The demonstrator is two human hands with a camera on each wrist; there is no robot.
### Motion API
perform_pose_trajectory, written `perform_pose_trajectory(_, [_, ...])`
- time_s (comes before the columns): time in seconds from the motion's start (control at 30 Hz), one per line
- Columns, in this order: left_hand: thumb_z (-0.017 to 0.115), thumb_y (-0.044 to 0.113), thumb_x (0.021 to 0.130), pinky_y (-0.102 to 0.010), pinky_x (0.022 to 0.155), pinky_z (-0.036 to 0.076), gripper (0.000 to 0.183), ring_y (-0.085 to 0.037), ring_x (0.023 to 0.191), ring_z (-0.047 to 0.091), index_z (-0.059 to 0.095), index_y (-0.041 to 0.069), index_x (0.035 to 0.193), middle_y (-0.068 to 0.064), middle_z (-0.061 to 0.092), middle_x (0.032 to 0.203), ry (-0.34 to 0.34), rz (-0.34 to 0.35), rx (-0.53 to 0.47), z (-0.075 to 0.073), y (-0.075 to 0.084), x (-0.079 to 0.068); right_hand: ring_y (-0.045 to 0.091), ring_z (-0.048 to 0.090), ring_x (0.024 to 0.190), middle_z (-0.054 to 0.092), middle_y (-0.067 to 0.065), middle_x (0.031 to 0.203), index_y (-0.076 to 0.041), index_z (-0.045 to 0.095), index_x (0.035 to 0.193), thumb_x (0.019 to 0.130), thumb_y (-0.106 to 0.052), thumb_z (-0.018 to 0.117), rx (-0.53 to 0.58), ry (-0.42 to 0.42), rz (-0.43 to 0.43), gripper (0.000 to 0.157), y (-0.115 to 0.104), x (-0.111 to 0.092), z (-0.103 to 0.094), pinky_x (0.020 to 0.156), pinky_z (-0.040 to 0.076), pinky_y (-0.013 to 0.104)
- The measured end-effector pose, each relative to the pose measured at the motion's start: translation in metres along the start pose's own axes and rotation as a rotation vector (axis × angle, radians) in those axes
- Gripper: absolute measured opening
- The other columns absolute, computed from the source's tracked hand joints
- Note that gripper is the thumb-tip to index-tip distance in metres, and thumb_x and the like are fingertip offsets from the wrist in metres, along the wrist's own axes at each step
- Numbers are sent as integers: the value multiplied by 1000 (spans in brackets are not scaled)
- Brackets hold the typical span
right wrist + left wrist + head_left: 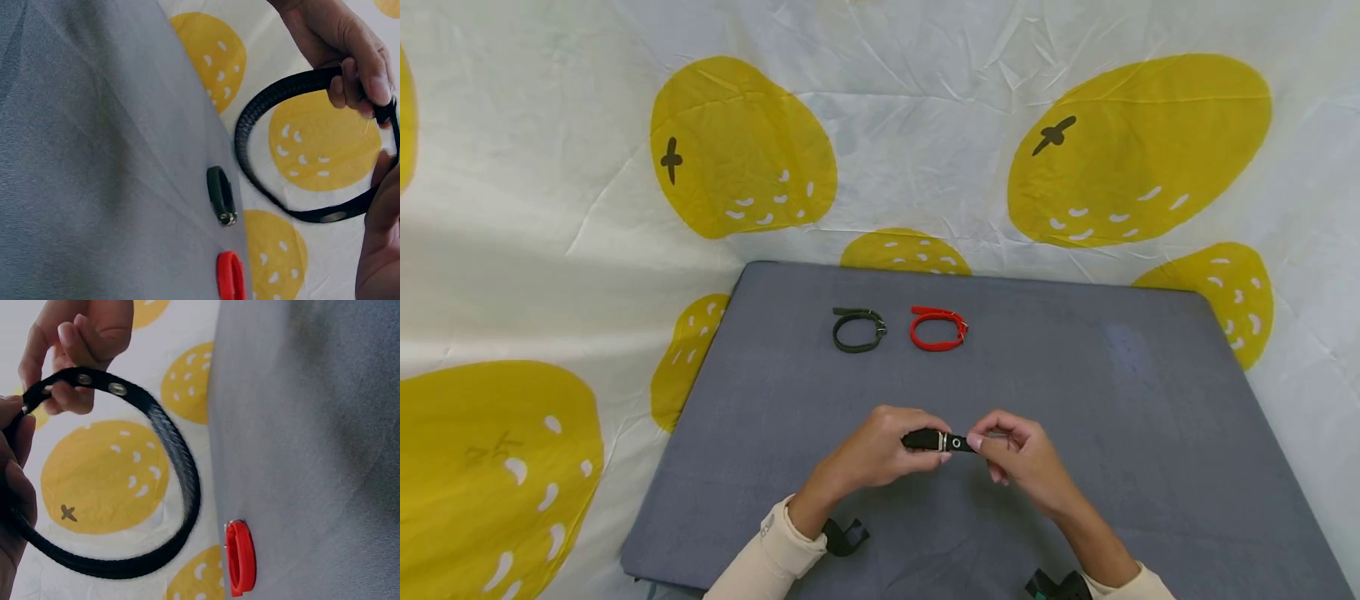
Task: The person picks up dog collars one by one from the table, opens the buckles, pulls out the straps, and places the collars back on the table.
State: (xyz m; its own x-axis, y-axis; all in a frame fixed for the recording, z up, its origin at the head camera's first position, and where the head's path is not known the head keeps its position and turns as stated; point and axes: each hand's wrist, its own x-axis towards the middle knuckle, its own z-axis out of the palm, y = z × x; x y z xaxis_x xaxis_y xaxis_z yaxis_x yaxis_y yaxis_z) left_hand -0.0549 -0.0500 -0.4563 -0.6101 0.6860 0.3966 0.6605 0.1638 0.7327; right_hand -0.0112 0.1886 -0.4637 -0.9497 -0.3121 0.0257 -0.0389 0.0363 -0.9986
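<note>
A black collar [958,443] with metal eyelets and a buckle is held up between both hands, above the grey surface. My left hand [883,450] grips it beside the buckle, thumb below and fingers above. The strap to the right of the buckle is pinched between thumb and fingers of my right hand [1021,457]. Seen from the left wrist, the collar [187,469] forms a large loop with eyelets along its upper part. The right wrist view shows the same collar loop [249,125], its buckle mostly hidden by the hands.
A dark green collar [837,337] and a red collar [934,347] lie side by side, looped, towards the back of the grey padded table [1037,358]. Behind it hangs a white cloth [917,167] with yellow fruit prints. Black straps [844,537] are around the wrists.
</note>
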Motion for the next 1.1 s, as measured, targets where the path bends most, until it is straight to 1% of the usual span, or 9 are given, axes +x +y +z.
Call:
perform_pose_trajectory(0.13, [77,13,90,-10,72,49,18,1,77,59,73,9,107,0,73,96,-27,-25,-6,0,2,0,12,35,44,40,9,51,3,65,102,99,-7,61,-43,-34,38,11,-3,1,2,38,30,31])
perform_pose_trajectory(0.3, [77,13,90,-10,71,49,18,-1,77,59,71,9,106,0,72,95,-17,-19,5,1,2,0,13,29,43,36,8,50,1,66,99,99,-5,61,-53,-66,-17,8,-3,4,5,37,25,30])
perform_pose_trajectory(0.4, [76,12,90,-13,70,51,17,-4,76,61,71,9,106,-1,72,95,-15,-14,11,2,1,0,13,26,43,34,9,50,1,66,94,98,-3,62,-54,-62,-31,7,-4,4,5,37,23,28])
perform_pose_trajectory(0.53, [75,14,91,-15,71,53,18,-4,77,61,70,8,108,-1,72,96,-36,-23,27,1,0,-1,14,25,43,32,10,52,0,61,85,97,0,62,-50,-42,-18,12,-5,3,5,36,23,28])
perform_pose_trajectory(0.67, [75,14,91,-10,71,50,20,0,77,59,69,8,110,-2,72,98,-35,-55,31,0,1,-1,11,30,44,37,6,54,-1,57,80,94,3,62,-67,-7,4,15,-6,3,3,38,27,29])
perform_pose_trajectory(0.73, [75,13,91,-12,72,51,21,0,78,59,69,8,110,-2,71,99,-25,-70,20,-1,1,-1,11,31,45,39,5,55,-1,56,80,94,3,61,-71,4,2,16,-7,3,3,38,28,30])
perform_pose_trajectory(0.83, [75,13,91,-14,74,52,21,-2,81,61,68,9,110,-2,71,101,-12,-79,16,-2,2,-1,14,30,45,38,6,55,-1,56,80,95,2,62,-64,7,-13,16,-7,4,2,38,26,32])
perform_pose_trajectory(1.0, [75,12,90,-13,76,51,21,-13,82,65,67,9,110,-1,70,101,-2,-72,30,-2,3,1,16,26,47,33,6,56,-3,57,79,93,-3,69,-90,49,-11,18,-8,5,4,40,24,33])
perform_pose_trajectory(1.1, [75,11,90,-14,76,51,20,-13,82,65,67,9,109,-1,69,100,1,-63,35,-2,4,2,16,25,48,32,5,57,-4,57,78,92,-5,71,-111,70,-5,20,-9,6,4,41,24,33])
